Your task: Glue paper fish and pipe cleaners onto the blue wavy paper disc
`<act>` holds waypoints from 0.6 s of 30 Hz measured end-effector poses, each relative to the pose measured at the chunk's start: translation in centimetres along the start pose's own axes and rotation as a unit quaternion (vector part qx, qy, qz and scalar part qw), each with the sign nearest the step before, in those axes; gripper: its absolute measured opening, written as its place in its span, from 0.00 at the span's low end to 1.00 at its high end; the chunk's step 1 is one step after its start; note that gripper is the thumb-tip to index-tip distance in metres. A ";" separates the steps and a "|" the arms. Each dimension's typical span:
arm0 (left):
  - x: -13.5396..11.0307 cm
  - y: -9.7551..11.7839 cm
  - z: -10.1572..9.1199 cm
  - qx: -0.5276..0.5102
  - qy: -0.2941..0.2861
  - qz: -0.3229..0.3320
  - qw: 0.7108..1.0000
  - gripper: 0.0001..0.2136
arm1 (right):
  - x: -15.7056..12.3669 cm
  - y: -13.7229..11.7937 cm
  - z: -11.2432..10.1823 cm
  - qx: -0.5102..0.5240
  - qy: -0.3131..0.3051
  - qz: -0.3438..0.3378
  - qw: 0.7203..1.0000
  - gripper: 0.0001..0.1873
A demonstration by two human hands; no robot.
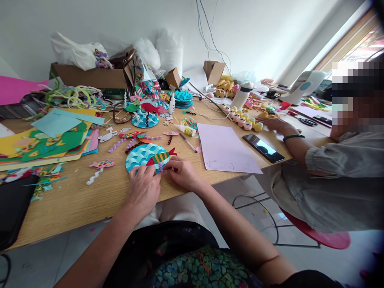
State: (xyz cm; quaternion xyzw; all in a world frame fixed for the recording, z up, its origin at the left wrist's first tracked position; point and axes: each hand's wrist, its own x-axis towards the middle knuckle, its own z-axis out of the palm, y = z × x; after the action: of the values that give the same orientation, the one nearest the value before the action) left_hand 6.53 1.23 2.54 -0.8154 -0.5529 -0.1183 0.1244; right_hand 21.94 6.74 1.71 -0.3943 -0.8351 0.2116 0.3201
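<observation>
A round blue wave-patterned paper disc (pixel 136 157) lies at the table's front edge. A striped green and yellow paper fish with a red head and tail (pixel 159 159) is on it, with a short purple pipe cleaner (pixel 161 167) below the fish. My left hand (pixel 145 185) is closed over the disc's near edge, its fingertips hidden in part. My right hand (pixel 182 173) pinches at the purple pipe cleaner on the disc's right side. Behind the disc lie a dotted paper fish (pixel 134 136), a glue bottle (pixel 186 130) and a pen (pixel 188 143).
A lilac sheet (pixel 228 146) and a phone (pixel 264 148) lie to the right, near a co-worker's hand (pixel 277 125). Coloured paper (pixel 69 136) is stacked on the left, beside a black device (pixel 16 208). Another blue disc (pixel 139 121) and a white glue bottle (pixel 172 104) stand behind.
</observation>
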 end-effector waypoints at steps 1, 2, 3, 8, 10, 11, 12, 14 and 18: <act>0.0 0.0 -0.1 0.000 -0.004 -0.001 1.000 0.12 | 0.0 -0.1 0.0 0.003 -0.002 0.003 1.000 0.13; 0.0 0.0 -0.1 0.000 -0.007 -0.002 1.000 0.12 | 0.1 -0.2 0.0 0.007 -0.003 0.012 1.000 0.11; 0.1 0.0 -0.2 -0.001 -0.010 -0.002 1.000 0.12 | 0.1 -0.3 0.0 0.015 -0.003 0.023 1.000 0.10; 0.2 0.0 -0.2 -0.004 -0.012 0.000 1.000 0.12 | 0.8 -0.6 0.2 0.046 -0.011 0.063 0.997 0.04; 0.2 0.0 -0.2 -0.003 -0.010 0.003 1.000 0.12 | 1.2 -0.6 0.3 0.029 -0.024 0.066 0.997 0.04; 0.2 0.0 -0.2 -0.003 -0.010 0.003 1.000 0.12 | 1.4 -0.6 0.3 0.016 -0.029 0.065 0.997 0.04; 0.2 0.0 -0.2 -0.003 -0.010 0.003 1.000 0.12 | 1.5 -0.5 0.3 0.004 -0.034 0.063 0.997 0.04; 0.2 0.0 -0.2 -0.005 -0.010 0.003 1.000 0.12 | 1.6 -0.4 0.4 -0.019 -0.046 0.053 0.997 0.04; 0.1 0.0 -0.2 -0.007 -0.007 0.006 1.000 0.12 | 1.6 -0.4 0.4 -0.038 -0.055 0.047 0.997 0.06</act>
State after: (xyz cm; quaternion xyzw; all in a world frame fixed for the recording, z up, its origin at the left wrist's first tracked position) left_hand 6.52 1.24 2.75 -0.8202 -0.5482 -0.1155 0.1158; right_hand 20.66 7.72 2.26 -0.4329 -0.8391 0.2164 0.2483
